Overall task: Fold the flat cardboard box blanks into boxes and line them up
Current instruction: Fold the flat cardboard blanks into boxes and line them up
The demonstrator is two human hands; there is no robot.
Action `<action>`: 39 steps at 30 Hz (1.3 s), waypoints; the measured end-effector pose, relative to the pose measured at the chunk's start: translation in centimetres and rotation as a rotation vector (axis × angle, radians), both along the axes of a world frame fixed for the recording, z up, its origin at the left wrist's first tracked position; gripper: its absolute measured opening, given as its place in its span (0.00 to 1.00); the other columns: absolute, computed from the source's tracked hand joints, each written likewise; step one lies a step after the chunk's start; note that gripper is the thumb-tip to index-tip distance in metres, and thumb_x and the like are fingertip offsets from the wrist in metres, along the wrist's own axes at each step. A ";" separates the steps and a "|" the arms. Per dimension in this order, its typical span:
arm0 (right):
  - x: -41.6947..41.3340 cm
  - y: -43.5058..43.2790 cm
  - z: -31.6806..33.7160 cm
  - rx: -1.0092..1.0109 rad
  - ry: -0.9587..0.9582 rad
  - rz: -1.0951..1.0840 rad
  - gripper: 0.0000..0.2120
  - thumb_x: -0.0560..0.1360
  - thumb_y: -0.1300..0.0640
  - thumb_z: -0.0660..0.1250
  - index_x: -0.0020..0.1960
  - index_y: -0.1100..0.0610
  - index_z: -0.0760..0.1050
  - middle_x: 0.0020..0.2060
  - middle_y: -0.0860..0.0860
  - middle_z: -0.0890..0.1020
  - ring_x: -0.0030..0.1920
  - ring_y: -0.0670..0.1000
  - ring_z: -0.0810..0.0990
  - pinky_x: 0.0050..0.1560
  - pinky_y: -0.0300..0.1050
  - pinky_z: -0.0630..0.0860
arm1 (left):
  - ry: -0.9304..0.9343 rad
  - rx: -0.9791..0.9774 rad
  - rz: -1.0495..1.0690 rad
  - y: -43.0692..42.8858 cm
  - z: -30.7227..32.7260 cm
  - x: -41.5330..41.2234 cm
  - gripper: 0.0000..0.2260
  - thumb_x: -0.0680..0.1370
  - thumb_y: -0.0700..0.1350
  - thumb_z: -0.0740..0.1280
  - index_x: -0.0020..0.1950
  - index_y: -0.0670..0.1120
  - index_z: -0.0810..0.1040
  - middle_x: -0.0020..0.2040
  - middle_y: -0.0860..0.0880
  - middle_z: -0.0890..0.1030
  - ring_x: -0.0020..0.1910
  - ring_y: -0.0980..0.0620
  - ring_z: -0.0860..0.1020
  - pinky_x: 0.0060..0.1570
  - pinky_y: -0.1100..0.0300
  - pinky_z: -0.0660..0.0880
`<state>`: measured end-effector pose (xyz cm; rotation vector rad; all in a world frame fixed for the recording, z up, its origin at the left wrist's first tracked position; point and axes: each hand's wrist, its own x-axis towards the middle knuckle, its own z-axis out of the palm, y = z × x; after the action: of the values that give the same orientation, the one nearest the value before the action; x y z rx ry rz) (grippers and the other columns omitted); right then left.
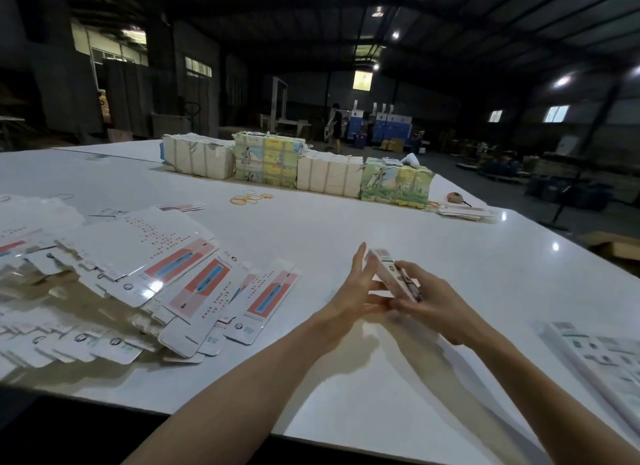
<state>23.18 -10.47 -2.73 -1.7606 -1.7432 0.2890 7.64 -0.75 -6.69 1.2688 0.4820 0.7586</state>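
Both my hands hold one narrow white box [383, 266] above the white table [346, 222], a little right of centre. My left hand [358, 288] presses its straight fingers against the box's left side. My right hand [427, 296] grips the box from the right, fingers curled over its near end. The box tilts with its far end raised. A large heap of flat box blanks [131, 284], white with red and blue print, is spread over the table to the left. Folded white boxes [602, 357] lie side by side at the right edge.
Bundled stacks of printed packs [298, 163] form a row across the far part of the table. Loose rubber bands [251, 198] lie in front of them. A few flat blanks [464, 212] rest at the far right. A person [335, 127] stands in the dark hall behind.
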 end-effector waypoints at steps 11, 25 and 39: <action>9.8 -11.8 -2.3 -0.156 -0.467 -0.629 0.28 0.83 0.38 0.61 0.79 0.48 0.63 0.72 0.50 0.73 0.69 0.53 0.73 0.66 0.54 0.73 | 0.220 0.291 -0.050 -1.7 0.2 -1.0 0.12 0.86 0.40 0.62 0.66 0.46 0.81 0.47 0.43 0.85 0.41 0.48 0.80 0.44 0.51 0.77; 12.6 -18.1 -1.1 -0.322 -0.695 -0.840 0.15 0.86 0.53 0.57 0.71 0.51 0.70 0.69 0.49 0.74 0.68 0.51 0.74 0.69 0.53 0.74 | 0.529 0.443 -0.064 -0.8 2.7 -1.7 0.09 0.85 0.41 0.65 0.60 0.46 0.84 0.51 0.43 0.86 0.46 0.48 0.86 0.53 0.57 0.83; 3.6 -3.7 1.0 0.110 -0.693 -0.456 0.13 0.85 0.49 0.58 0.63 0.53 0.76 0.59 0.50 0.80 0.60 0.54 0.80 0.60 0.52 0.76 | 1.722 0.799 0.349 4.2 5.1 -13.3 0.21 0.79 0.57 0.73 0.64 0.45 0.76 0.50 0.49 0.79 0.42 0.51 0.79 0.46 0.57 0.74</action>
<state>26.75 -14.15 -1.74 -2.2636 -1.6593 -0.6713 -5.70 3.48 -1.60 2.4724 1.9315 -0.1420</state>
